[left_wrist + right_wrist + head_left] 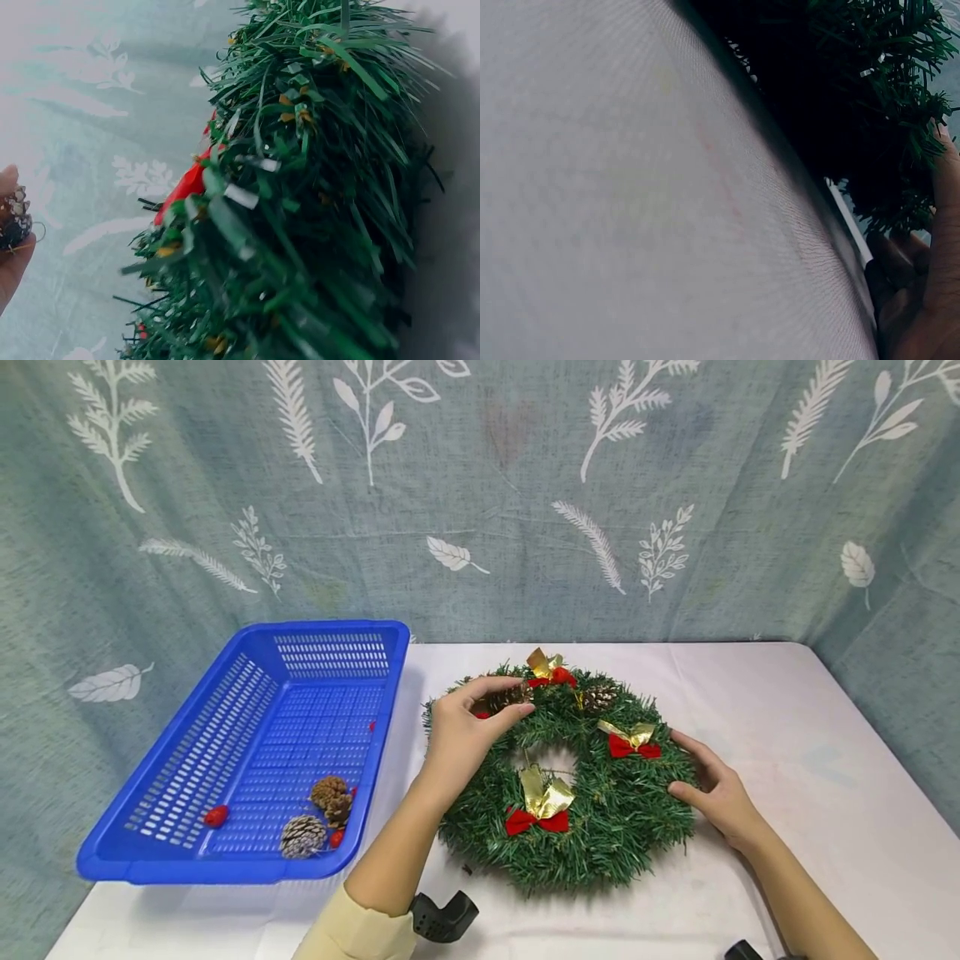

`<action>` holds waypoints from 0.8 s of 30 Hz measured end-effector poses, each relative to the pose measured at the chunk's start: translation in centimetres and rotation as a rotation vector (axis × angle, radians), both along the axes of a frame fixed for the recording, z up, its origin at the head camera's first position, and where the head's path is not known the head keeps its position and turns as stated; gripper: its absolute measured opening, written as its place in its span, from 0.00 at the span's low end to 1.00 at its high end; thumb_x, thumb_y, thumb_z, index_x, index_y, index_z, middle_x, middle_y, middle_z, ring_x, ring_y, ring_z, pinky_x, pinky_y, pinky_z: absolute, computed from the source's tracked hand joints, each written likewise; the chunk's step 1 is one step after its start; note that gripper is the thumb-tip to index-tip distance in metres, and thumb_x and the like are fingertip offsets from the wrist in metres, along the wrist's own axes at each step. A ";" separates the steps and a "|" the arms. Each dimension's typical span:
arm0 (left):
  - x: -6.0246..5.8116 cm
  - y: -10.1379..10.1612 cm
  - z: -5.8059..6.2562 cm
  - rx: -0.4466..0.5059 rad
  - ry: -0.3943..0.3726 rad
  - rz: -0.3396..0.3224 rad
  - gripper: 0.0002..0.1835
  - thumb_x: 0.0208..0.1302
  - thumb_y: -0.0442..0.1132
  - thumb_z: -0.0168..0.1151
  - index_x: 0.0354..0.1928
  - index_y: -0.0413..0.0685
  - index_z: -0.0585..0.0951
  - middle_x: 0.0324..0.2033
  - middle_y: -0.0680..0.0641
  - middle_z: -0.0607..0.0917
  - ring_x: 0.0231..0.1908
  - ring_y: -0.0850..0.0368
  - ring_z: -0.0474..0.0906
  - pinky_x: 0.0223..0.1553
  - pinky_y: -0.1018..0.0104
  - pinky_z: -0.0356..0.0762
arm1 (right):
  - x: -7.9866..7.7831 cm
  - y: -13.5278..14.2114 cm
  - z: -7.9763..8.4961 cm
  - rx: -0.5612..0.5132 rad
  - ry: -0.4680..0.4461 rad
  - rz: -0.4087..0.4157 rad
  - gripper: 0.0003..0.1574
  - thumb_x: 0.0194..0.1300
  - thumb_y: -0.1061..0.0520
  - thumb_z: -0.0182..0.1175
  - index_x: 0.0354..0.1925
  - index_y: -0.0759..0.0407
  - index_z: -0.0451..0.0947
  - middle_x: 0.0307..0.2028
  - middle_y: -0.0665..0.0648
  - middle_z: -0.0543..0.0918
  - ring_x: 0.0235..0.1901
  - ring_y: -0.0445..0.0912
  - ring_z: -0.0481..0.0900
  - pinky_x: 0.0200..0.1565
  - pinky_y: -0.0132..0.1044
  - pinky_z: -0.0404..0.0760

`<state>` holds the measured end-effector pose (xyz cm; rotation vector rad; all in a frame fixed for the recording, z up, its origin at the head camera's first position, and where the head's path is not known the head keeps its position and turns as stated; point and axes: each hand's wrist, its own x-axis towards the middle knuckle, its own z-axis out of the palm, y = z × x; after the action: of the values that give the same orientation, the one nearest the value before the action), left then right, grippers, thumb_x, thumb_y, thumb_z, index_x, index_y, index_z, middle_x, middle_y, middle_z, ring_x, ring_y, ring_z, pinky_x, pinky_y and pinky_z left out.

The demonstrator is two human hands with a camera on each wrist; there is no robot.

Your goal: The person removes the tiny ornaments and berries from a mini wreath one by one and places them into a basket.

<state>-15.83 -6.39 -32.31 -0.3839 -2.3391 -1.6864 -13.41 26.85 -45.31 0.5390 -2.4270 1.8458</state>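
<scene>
A green wreath (622,810) lies on the white table, decorated with red bows topped by gold ribbon, such as the front bow (542,821) and the right bow (633,747). My left hand (461,735) pinches a pine cone (510,696) between thumb and fingers over the wreath's back left part. A thin wire loop sticks out from this pine cone (15,221) in the left wrist view. Another pine cone (597,697) sits at the wreath's back, near the back bow (551,677). At the right edge, my right hand (716,797) grips the wreath, thumb on one side, fingers beneath.
To the left stands a blue plastic basket (174,727). Inside it are a whitish pine cone (303,837), a brown pine cone (330,797) and several small red pieces, one being a red berry (216,816). A patterned curtain (510,527) hangs behind the table.
</scene>
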 end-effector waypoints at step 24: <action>3.9 -5.0 2.3 -0.016 -0.005 0.091 0.16 0.50 0.40 0.73 0.43 0.50 0.85 0.41 0.53 0.86 0.43 0.66 0.81 0.52 0.70 0.77 | 0.0 -0.1 0.2 0.002 0.000 -0.006 0.42 0.63 0.70 0.57 0.71 0.62 0.53 0.66 0.35 0.59 0.63 0.24 0.54 0.59 0.12 0.57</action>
<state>-11.88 -11.37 -29.99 -0.2715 -2.3372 -1.6297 -13.39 26.74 -45.15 0.5317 -2.4278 1.8413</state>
